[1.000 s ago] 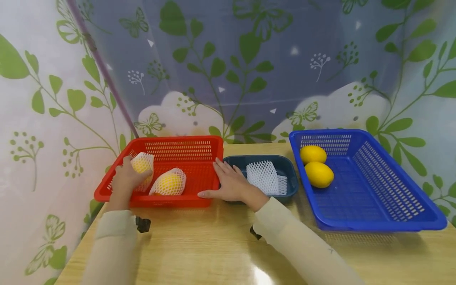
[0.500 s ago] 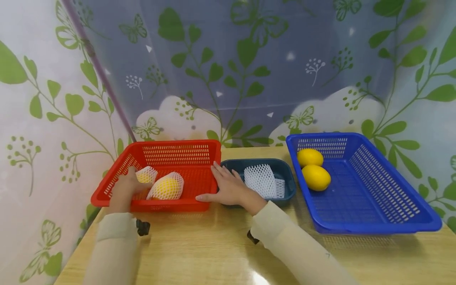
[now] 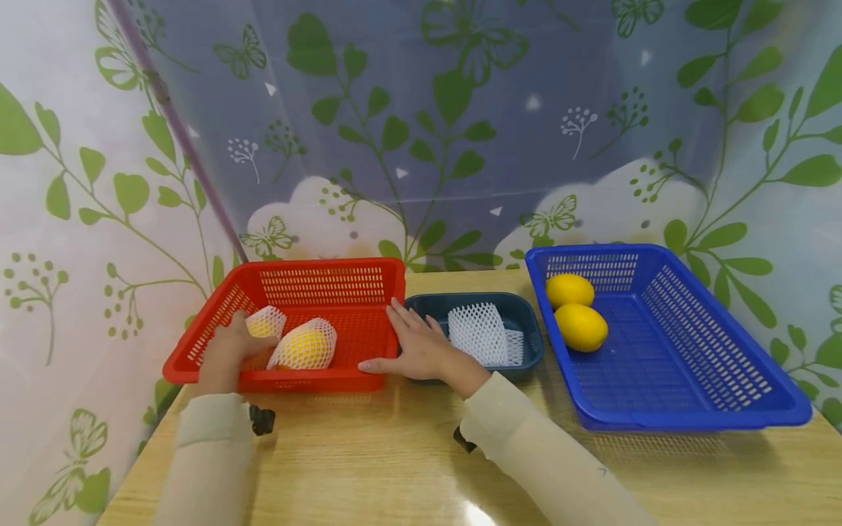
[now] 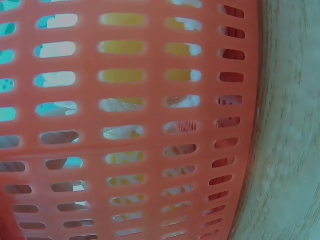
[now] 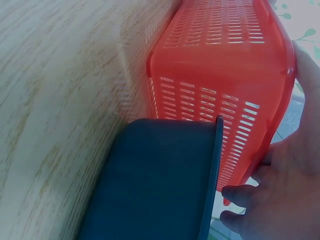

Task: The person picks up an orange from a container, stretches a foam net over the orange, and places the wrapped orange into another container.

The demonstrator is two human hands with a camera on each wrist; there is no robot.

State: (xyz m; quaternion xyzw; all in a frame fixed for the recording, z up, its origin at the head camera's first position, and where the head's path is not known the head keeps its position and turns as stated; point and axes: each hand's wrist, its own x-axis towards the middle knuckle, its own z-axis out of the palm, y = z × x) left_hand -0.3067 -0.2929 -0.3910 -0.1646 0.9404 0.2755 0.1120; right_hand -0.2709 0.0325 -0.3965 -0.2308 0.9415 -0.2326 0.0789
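In the head view, my left hand is inside the red basket, holding a yellow lemon in a white foam net. The thumb lies across its near side; the other fingers are mostly hidden. A second netted lemon lies just to its right. My right hand rests on the basket's right front corner, fingers fairly straight over the side rim and thumb along the front rim. The right wrist view shows that hand against the red rim. Basket slots fill the left wrist view, with yellow behind them.
A dark teal tray sits right of the red basket, with white foam nets in it. Further right, a blue basket holds two bare lemons. The wooden table reaches a patterned cloth behind.
My left hand has lowered its netted lemon deeper into the red basket, beside the other one. The right hand stays on the rim. The head view has shifted slightly.
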